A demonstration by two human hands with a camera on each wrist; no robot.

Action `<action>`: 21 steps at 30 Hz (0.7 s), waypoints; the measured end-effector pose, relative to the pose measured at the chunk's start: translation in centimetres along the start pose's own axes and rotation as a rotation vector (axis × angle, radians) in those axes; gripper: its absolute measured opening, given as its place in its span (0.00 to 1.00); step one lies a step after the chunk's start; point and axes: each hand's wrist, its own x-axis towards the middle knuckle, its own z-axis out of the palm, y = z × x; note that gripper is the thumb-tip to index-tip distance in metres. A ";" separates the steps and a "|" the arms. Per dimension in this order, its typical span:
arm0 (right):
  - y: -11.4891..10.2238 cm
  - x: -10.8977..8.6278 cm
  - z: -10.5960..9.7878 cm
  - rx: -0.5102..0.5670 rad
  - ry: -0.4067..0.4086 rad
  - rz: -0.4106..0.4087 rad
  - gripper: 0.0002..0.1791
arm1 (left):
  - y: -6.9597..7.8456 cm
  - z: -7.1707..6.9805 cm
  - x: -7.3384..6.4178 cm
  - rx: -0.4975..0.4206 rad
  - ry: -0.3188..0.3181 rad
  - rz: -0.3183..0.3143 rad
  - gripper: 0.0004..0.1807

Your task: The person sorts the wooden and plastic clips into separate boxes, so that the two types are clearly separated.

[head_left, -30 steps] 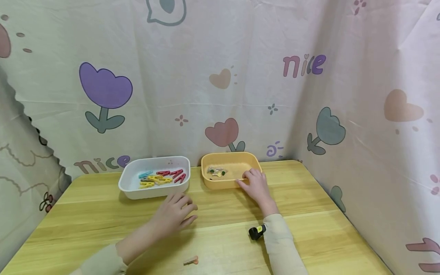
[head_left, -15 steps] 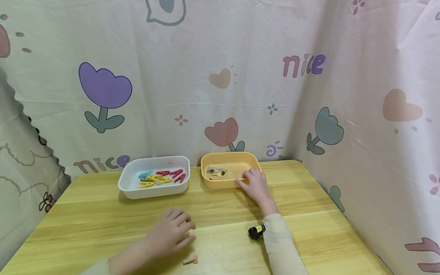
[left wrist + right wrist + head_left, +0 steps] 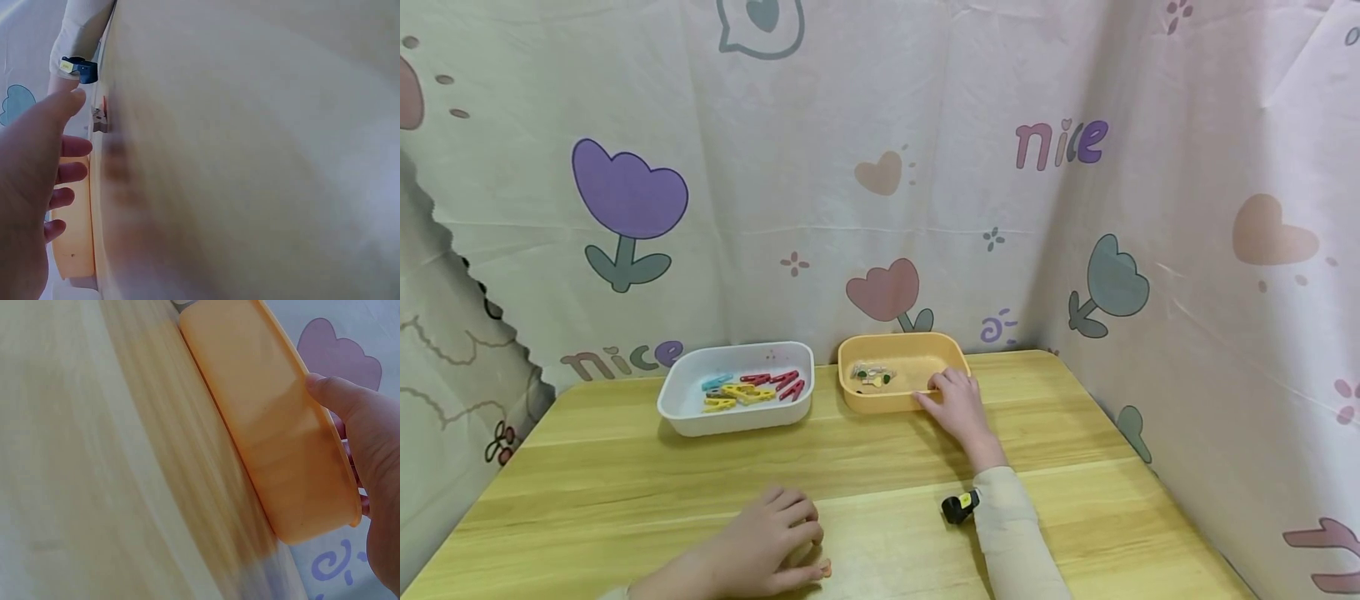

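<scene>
My left hand [image 3: 767,542] is low over the table's front part, thumb apart from its loosely bent fingers. A mini wooden clothespin [image 3: 100,119] with an orange end lies between thumb and fingers in the left wrist view, not held. In the head view the thumb and hand hide most of it; only its orange tip [image 3: 826,568] shows. My right hand [image 3: 960,408] grips the near right rim of a yellow plastic bin [image 3: 275,437], thumb on the outer wall and fingers over the edge. Several small clips [image 3: 874,375] with green and yellow bits lie in that bin's left part.
A white bin [image 3: 737,423] stands left of the yellow one, holding several plastic clothespins [image 3: 748,389] in red, yellow and blue. Both stand at the table's [image 3: 880,467] back edge, before a printed curtain [image 3: 737,208]. A black wrist camera [image 3: 958,507] sits on the right sleeve.
My left hand has drawn back from near the white bin toward the table's front and come down over the small clothespin. My right hand stays on the yellow bin's rim.
</scene>
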 end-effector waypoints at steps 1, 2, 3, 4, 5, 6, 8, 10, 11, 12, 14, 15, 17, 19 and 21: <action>0.0 0.0 0.0 0.002 0.000 -0.001 0.18 | 0.0 0.0 -0.1 -0.004 -0.004 0.011 0.12; 0.0 0.0 0.0 0.002 -0.001 -0.001 0.18 | 0.0 0.1 -0.2 -0.007 -0.005 0.023 0.12; 0.0 0.0 0.0 0.003 -0.003 -0.001 0.18 | 0.0 0.1 -0.2 -0.007 -0.004 0.036 0.13; 0.0 0.0 0.0 0.003 -0.005 0.000 0.19 | 0.0 0.1 -0.3 -0.008 -0.002 0.044 0.13; 0.0 -0.1 -0.1 0.003 -0.005 0.000 0.19 | 0.0 0.1 -0.3 -0.010 0.002 0.052 0.13; 0.0 -0.1 -0.1 0.003 -0.005 -0.001 0.19 | 0.0 0.1 -0.3 -0.013 0.008 0.060 0.13; 0.0 -0.1 -0.1 0.002 -0.004 -0.001 0.19 | -0.1 0.1 -0.4 -0.022 0.004 0.069 0.12; 0.0 0.0 -0.1 0.000 -0.001 -0.003 0.19 | -0.1 0.1 -0.5 -0.024 -0.004 0.071 0.11; 0.0 0.0 -0.1 0.000 0.000 -0.004 0.19 | -0.1 0.2 -0.5 -0.024 -0.008 0.075 0.10; 0.0 0.0 0.0 -0.001 -0.001 -0.003 0.19 | -0.2 0.2 -0.5 -0.025 -0.008 0.080 0.09; 0.0 0.0 0.0 -0.003 -0.002 -0.003 0.19 | -0.3 0.3 -0.6 -0.032 -0.008 0.084 0.08; 0.0 0.0 0.0 -0.004 -0.002 -0.002 0.19 | -0.3 0.3 -0.6 -0.037 -0.004 0.090 0.08; 0.0 0.0 0.0 -0.005 -0.004 -0.002 0.19 | -0.4 0.4 -0.6 -0.050 0.002 0.098 0.07; 0.0 0.0 0.0 -0.003 -0.004 -0.002 0.19 | -0.4 0.5 -0.6 -0.056 0.008 0.105 0.08; 0.0 -0.1 0.0 -0.002 -0.002 -0.002 0.19 | -0.5 0.5 -0.5 -0.056 0.016 0.117 0.09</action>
